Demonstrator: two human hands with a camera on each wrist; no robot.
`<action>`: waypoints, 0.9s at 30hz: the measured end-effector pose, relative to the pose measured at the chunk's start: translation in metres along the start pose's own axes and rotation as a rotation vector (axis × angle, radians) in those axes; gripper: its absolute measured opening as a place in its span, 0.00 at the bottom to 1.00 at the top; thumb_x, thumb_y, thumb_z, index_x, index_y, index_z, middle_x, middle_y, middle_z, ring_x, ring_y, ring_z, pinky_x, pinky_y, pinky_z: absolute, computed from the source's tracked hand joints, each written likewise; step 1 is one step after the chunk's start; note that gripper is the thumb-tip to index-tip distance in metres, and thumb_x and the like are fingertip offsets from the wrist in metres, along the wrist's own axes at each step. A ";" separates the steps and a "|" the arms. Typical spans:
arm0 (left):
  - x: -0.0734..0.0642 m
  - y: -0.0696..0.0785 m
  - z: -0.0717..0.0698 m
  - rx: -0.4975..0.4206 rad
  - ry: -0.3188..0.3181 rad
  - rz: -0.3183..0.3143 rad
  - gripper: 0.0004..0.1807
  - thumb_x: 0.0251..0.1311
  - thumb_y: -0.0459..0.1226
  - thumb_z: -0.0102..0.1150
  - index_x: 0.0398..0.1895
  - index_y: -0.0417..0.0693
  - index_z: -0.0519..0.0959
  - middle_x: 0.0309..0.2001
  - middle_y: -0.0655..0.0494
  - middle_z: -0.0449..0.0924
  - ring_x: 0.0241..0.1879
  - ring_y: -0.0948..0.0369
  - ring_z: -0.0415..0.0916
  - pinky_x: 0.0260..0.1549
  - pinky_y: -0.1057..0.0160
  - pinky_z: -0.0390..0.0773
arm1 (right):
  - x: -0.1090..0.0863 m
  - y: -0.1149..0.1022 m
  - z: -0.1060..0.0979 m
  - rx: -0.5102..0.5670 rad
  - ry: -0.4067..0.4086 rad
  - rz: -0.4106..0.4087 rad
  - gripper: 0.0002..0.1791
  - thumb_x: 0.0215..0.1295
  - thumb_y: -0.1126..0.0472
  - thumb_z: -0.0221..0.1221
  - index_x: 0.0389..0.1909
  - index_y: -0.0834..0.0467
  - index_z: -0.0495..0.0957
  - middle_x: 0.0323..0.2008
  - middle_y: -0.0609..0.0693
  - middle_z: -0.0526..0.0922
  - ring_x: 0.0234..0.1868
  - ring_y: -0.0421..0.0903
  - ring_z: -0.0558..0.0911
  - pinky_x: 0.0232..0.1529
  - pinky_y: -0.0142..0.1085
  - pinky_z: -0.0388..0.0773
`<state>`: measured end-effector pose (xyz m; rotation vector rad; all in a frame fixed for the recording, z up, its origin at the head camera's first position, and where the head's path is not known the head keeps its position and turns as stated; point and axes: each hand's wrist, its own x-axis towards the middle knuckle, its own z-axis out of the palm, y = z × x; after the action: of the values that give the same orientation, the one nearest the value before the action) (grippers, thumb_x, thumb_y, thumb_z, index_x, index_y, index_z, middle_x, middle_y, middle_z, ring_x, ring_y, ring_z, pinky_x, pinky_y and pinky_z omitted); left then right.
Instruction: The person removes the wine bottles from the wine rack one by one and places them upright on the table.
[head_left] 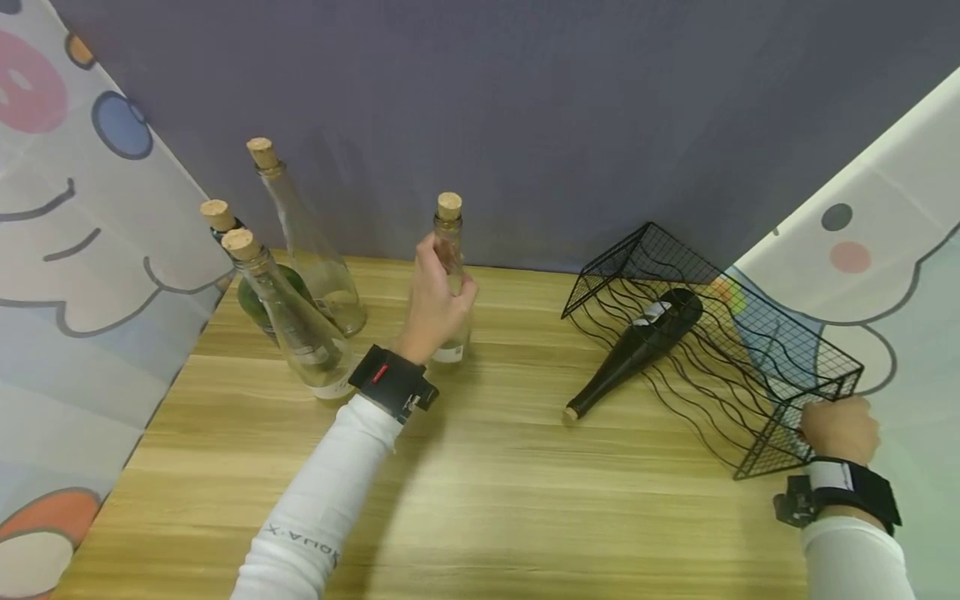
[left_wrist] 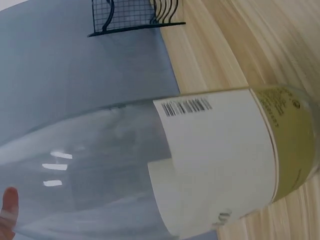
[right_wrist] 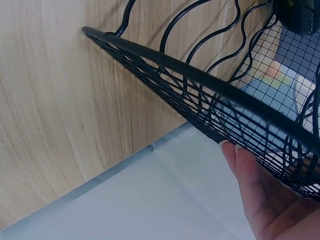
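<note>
My left hand (head_left: 438, 300) grips a clear, cork-stoppered glass bottle (head_left: 447, 229) by its neck and upper body. In the left wrist view the same bottle (left_wrist: 215, 160) fills the frame, showing a white and gold label with a barcode. At the right, my right hand (head_left: 840, 427) holds the end panel of a black wire wine rack (head_left: 780, 425). Fingertips rest against the panel's mesh in the right wrist view; part of that hand (right_wrist: 270, 200) is hidden behind the wires. One dark bottle (head_left: 637, 346) lies in the rack, its corked neck pointing toward the front left.
Two clear corked bottles (head_left: 288, 317) (head_left: 318, 258) and a green corked bottle (head_left: 258, 304) stand at the table's left. Behind the wooden table (head_left: 525, 500) rises a grey-blue partition (head_left: 510, 125). Cartoon-printed curtains (head_left: 45, 250) hang at both sides.
</note>
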<state>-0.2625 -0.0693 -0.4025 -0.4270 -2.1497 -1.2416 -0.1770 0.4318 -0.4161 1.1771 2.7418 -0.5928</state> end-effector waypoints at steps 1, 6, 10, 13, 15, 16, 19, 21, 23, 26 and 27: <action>0.001 -0.001 -0.001 -0.001 0.008 -0.003 0.30 0.54 0.23 0.54 0.60 0.28 0.56 0.44 0.36 0.66 0.41 0.46 0.67 0.41 0.57 0.72 | 0.000 0.000 0.001 0.001 0.001 -0.005 0.35 0.62 0.62 0.39 0.62 0.86 0.51 0.53 0.87 0.64 0.53 0.80 0.70 0.43 0.61 0.74; 0.007 -0.009 -0.005 -0.034 0.048 -0.035 0.29 0.54 0.22 0.53 0.59 0.28 0.55 0.45 0.36 0.64 0.43 0.47 0.65 0.43 0.59 0.69 | 0.000 -0.001 0.002 0.006 0.011 -0.016 0.35 0.62 0.62 0.38 0.62 0.86 0.50 0.54 0.87 0.64 0.54 0.80 0.69 0.45 0.63 0.73; 0.015 -0.014 -0.008 -0.048 0.075 -0.052 0.28 0.55 0.22 0.52 0.58 0.29 0.56 0.45 0.37 0.64 0.44 0.46 0.64 0.45 0.59 0.68 | -0.002 -0.002 0.003 0.002 0.011 0.002 0.35 0.64 0.61 0.37 0.64 0.86 0.48 0.55 0.87 0.63 0.55 0.80 0.68 0.48 0.63 0.73; 0.019 -0.018 -0.011 -0.045 0.078 -0.072 0.27 0.55 0.22 0.52 0.58 0.30 0.56 0.46 0.39 0.63 0.45 0.48 0.64 0.45 0.59 0.67 | -0.001 -0.002 0.003 -0.003 0.009 0.009 0.36 0.65 0.61 0.37 0.65 0.85 0.48 0.56 0.87 0.63 0.55 0.79 0.68 0.48 0.62 0.73; 0.021 -0.020 -0.013 -0.045 0.081 -0.087 0.27 0.56 0.21 0.52 0.58 0.31 0.56 0.46 0.40 0.62 0.45 0.49 0.63 0.45 0.59 0.67 | 0.002 -0.002 0.003 -0.008 0.010 0.007 0.36 0.64 0.61 0.37 0.64 0.85 0.48 0.55 0.87 0.64 0.54 0.79 0.69 0.46 0.62 0.74; 0.022 -0.021 -0.013 -0.042 0.084 -0.093 0.26 0.56 0.21 0.52 0.58 0.31 0.56 0.46 0.40 0.62 0.45 0.50 0.63 0.45 0.59 0.67 | 0.002 -0.001 0.003 -0.009 0.011 0.003 0.35 0.63 0.62 0.38 0.64 0.85 0.49 0.54 0.87 0.64 0.54 0.80 0.69 0.46 0.62 0.74; 0.026 -0.022 -0.013 -0.022 0.101 -0.115 0.26 0.57 0.22 0.52 0.58 0.32 0.56 0.46 0.41 0.62 0.47 0.50 0.62 0.47 0.58 0.67 | 0.004 0.001 0.002 -0.010 0.018 -0.010 0.35 0.61 0.63 0.39 0.63 0.86 0.50 0.52 0.87 0.65 0.52 0.80 0.70 0.42 0.61 0.74; 0.028 -0.023 -0.013 -0.001 0.118 -0.131 0.26 0.57 0.22 0.52 0.58 0.32 0.57 0.46 0.41 0.62 0.48 0.49 0.62 0.48 0.58 0.66 | 0.005 0.002 0.002 -0.007 0.018 -0.017 0.35 0.61 0.63 0.40 0.62 0.86 0.51 0.52 0.87 0.65 0.51 0.80 0.70 0.40 0.61 0.74; 0.030 -0.023 -0.013 0.029 0.134 -0.151 0.25 0.58 0.23 0.51 0.58 0.33 0.56 0.46 0.41 0.62 0.49 0.49 0.61 0.48 0.57 0.65 | 0.005 0.003 0.002 -0.004 0.012 -0.020 0.35 0.61 0.63 0.40 0.62 0.86 0.51 0.51 0.87 0.65 0.51 0.80 0.70 0.41 0.61 0.74; 0.033 -0.024 -0.014 0.071 0.158 -0.180 0.25 0.60 0.25 0.51 0.59 0.33 0.56 0.46 0.42 0.62 0.49 0.49 0.60 0.50 0.55 0.61 | 0.004 0.004 0.002 -0.005 0.002 -0.023 0.35 0.61 0.63 0.41 0.62 0.87 0.51 0.52 0.87 0.65 0.52 0.80 0.70 0.41 0.61 0.74; 0.034 -0.025 -0.014 0.083 0.162 -0.188 0.25 0.61 0.25 0.51 0.59 0.33 0.56 0.46 0.42 0.62 0.49 0.49 0.59 0.50 0.55 0.60 | 0.004 0.004 0.002 -0.004 0.001 -0.024 0.35 0.60 0.63 0.41 0.62 0.87 0.51 0.51 0.87 0.65 0.51 0.80 0.70 0.41 0.61 0.74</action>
<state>-0.2970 -0.0950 -0.3920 -0.0873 -2.1301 -1.2371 -0.1771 0.4361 -0.4200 1.1455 2.7603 -0.5886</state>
